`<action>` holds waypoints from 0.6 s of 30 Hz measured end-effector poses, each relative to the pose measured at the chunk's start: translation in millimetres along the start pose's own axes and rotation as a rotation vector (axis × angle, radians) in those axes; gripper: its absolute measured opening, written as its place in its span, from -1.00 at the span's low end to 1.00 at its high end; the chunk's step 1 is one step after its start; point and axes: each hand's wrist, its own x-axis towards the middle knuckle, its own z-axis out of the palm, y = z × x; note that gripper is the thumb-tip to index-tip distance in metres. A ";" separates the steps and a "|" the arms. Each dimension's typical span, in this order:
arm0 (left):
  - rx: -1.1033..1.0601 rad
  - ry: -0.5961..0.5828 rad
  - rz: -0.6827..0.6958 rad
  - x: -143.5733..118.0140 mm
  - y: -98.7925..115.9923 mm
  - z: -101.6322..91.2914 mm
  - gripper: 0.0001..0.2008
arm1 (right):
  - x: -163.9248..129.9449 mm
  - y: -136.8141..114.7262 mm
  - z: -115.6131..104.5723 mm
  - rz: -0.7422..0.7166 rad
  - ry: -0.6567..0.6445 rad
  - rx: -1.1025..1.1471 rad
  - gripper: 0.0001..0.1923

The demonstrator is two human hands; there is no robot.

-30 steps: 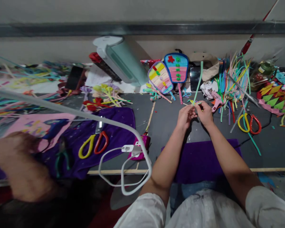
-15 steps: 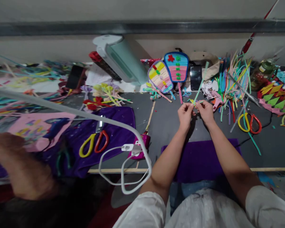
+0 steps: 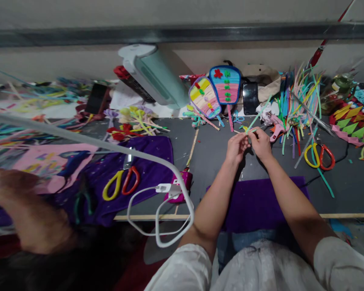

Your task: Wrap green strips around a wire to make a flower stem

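Observation:
Close together over the grey table, my left hand [image 3: 238, 145] and my right hand [image 3: 261, 142] both pinch a light green pipe cleaner [image 3: 256, 118]. Its free length slants up and to the right from my fingertips. Small yellow and green bits show at the pinch, but their shape is too small to tell. Just behind my hands lie two fan-shaped pieces wound with coloured strips, one blue-edged [image 3: 225, 85] and one purple-edged [image 3: 204, 98]. A pink glue gun [image 3: 278, 127] rests right of my right hand.
Yellow-and-red-handled scissors [image 3: 319, 157] lie at right, near a bundle of pipe cleaners [image 3: 303, 97]. A purple cloth [image 3: 265, 202] covers the table's front edge. A white cable [image 3: 157, 158] loops across the left side. A co-worker's arm [image 3: 33, 214] is at far left, near another pair of scissors [image 3: 121, 184].
The pipe cleaner's free end has tilted further to the right. My left hand has turned slightly, with its lower fingers more visible. The co-worker's hand has shifted slightly.

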 end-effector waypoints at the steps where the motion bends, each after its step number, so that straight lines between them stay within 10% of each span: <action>1: 0.032 0.006 0.067 -0.9 -0.8 0.3 -0.82 | 0.3 0.1 0.1 0.043 0.007 0.041 -0.83; 9: 0.303 0.041 0.448 -6.1 -6.1 5.0 -0.79 | 5.0 9.7 0.2 0.328 -0.001 0.409 -0.70; 18: 0.191 0.017 0.200 -3.5 -5.5 1.6 -0.75 | 5.2 7.2 -1.8 0.176 0.015 0.215 -0.86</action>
